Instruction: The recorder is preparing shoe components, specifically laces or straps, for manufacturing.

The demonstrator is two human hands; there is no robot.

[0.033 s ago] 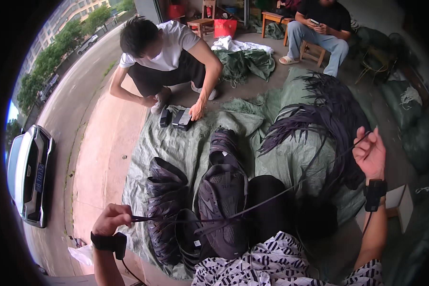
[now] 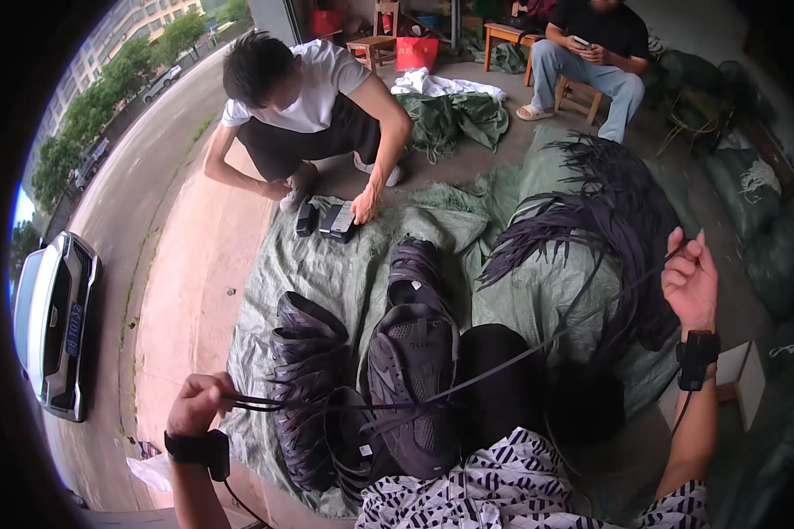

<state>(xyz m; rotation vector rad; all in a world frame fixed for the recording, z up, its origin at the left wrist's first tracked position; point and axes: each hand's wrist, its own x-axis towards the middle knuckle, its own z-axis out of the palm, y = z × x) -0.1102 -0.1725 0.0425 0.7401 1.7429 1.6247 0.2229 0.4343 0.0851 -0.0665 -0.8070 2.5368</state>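
A dark shoelace (image 2: pixel 498 366) stretches across in front of me, running over a grey-black shoe upper (image 2: pixel 406 375) near my lap. My left hand (image 2: pixel 201 404), closed, grips strands of the lace out to the left, beyond the stacked uppers. Higher on the right, my right hand (image 2: pixel 690 284) pinches the other stretch of lace between thumb and fingers. The lace passes around the front of the upper, where several strands cross. Beside it on the left stands a nested row of dark shoe uppers (image 2: pixel 304 388). Another upper (image 2: pixel 415 264) lies just behind.
A heap of loose dark laces (image 2: pixel 626 203) drapes over a green woven sack (image 2: pixel 538 282) on the right. Across the sheet (image 2: pixel 278 256), a crouching person (image 2: pixel 313 115) touches a small dark device (image 2: pixel 337 222). Another person (image 2: pixel 595 62) sits at the back right. A car (image 2: pixel 57 322) stands left.
My hands have moved slightly farther apart, the left one leftward and the right one a little to the right. The lace shifts with them; the shoe upper stays put.
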